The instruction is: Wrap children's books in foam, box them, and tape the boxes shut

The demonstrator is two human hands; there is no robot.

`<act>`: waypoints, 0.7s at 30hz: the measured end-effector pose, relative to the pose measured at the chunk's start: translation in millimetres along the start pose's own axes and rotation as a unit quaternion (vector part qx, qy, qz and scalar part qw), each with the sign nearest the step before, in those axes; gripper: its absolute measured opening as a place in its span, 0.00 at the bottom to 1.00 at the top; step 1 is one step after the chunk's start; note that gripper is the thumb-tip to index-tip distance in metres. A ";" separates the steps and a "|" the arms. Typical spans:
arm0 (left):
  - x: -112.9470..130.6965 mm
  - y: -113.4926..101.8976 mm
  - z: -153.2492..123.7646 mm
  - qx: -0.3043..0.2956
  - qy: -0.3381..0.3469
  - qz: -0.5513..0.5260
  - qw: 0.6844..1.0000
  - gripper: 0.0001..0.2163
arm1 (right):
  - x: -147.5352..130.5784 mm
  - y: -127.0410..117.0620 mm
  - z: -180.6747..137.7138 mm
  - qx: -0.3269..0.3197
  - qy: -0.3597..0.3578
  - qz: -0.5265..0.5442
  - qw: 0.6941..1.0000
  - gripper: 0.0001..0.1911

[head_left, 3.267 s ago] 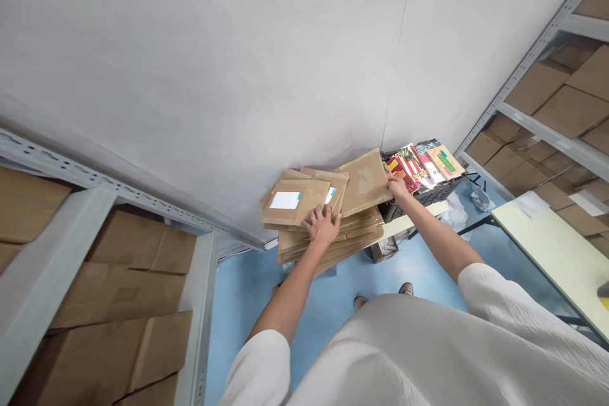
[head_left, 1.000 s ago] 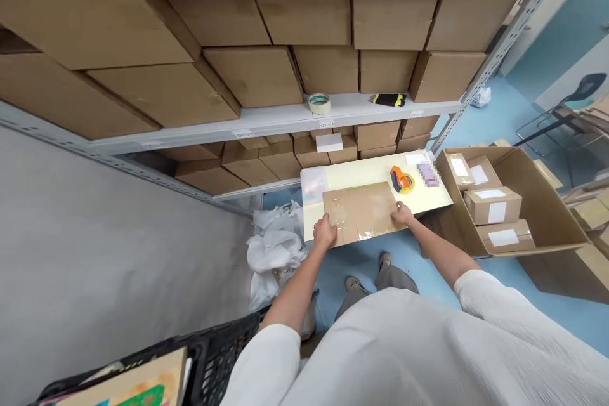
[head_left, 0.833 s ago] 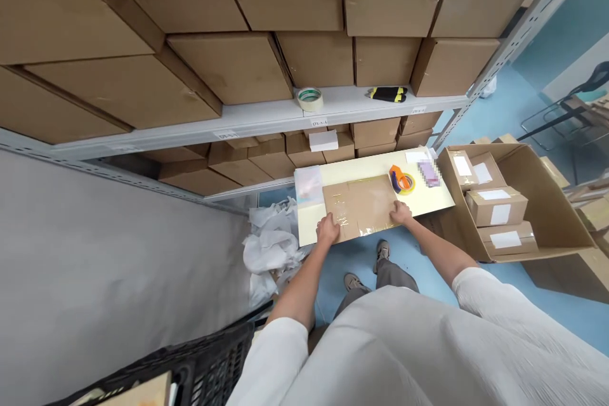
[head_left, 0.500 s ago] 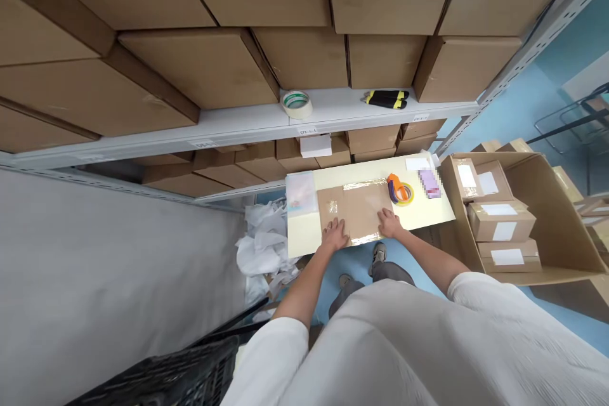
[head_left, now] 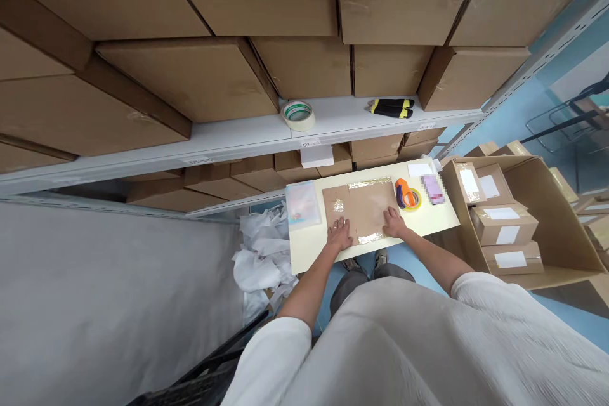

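Note:
A flat piece of brown cardboard (head_left: pixel 364 206), with strips of shiny tape at its edges, lies on the pale yellow tabletop (head_left: pixel 309 244). My left hand (head_left: pixel 339 234) rests on its near left part, fingers spread. On the near right part lies my right hand (head_left: pixel 394 222), also with fingers apart. Just beyond the right hand sits an orange tape dispenser (head_left: pixel 404 193) beside a yellow tape roll (head_left: pixel 415 200). A clear plastic packet (head_left: pixel 303 204) lies to the left of the cardboard. The underside of the cardboard is hidden.
A purple item (head_left: pixel 432 189), blurred out, lies at the table's right. Beside it stands a large open carton (head_left: pixel 566 216) holding several labelled boxes (head_left: pixel 507 223). The shelf (head_left: pixel 342 115) ahead bears a tape roll (head_left: pixel 298 115) and black-yellow cutters (head_left: pixel 391 108). Crumpled white sheets (head_left: pixel 261 247) lie left.
My view has shifted a little, so the table appears slightly lower and further right. Both hands stay on the cardboard. One foot has moved closer to the other.

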State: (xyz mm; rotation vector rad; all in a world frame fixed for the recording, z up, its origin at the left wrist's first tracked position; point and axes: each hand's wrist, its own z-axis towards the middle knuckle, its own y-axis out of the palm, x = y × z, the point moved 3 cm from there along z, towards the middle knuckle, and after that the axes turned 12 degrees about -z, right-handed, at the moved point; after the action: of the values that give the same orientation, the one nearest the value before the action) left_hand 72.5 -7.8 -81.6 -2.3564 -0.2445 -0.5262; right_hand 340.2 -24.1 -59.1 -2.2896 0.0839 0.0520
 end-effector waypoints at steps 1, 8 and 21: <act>-2.1 -1.4 0.2 0.001 0.006 0.000 1.000 0.42 | -2.6 -0.2 0.2 0.001 0.006 0.001 1.000 0.41; -11.5 -21.4 -2.0 0.039 0.049 -0.025 0.998 0.31 | -18.3 -11.3 1.0 0.016 0.037 0.002 0.999 0.33; -17.1 -75.9 15.7 0.105 0.055 -0.020 0.993 0.24 | -47.7 -91.1 92.0 0.066 -0.071 -0.083 0.992 0.41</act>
State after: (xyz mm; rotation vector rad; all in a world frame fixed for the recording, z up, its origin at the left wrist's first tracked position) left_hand 38.0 58.2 -54.2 -2.1155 -0.2828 -0.6179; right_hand 298.8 107.1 -48.4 -2.1453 -0.1732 0.1200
